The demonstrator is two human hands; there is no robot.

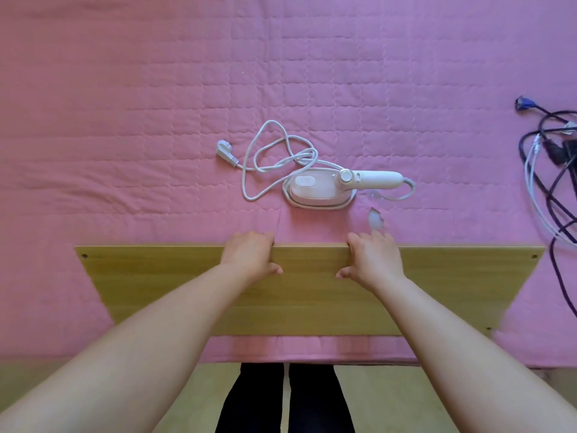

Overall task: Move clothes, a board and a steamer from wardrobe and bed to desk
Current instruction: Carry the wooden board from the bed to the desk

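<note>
Board (pixel 312 295): flat on the bed (pixel 125 120), along its near edge, corners partly lost in the lens warp
Left hand (pixel 249 254): gripping the board's far edge, fingertips curled over it and hidden, thumb on top
Right hand (pixel 374 257): same grip on the far edge, fingertips blurred
Steamer (pixel 331 185): mid-bed, just beyond the board, cord (pixel 265 157) looped to its left
Clear bit (pixel 375 218): by the right hand, too blurred to name
Cables (pixel 549 170): right edge of the bed, cut off by the frame

pink quilted bed (pixel 125 120) carries wooden board (pixel 187 295), white steamer (pixel 321 189), dark cables (pixel 549 170).
</note>
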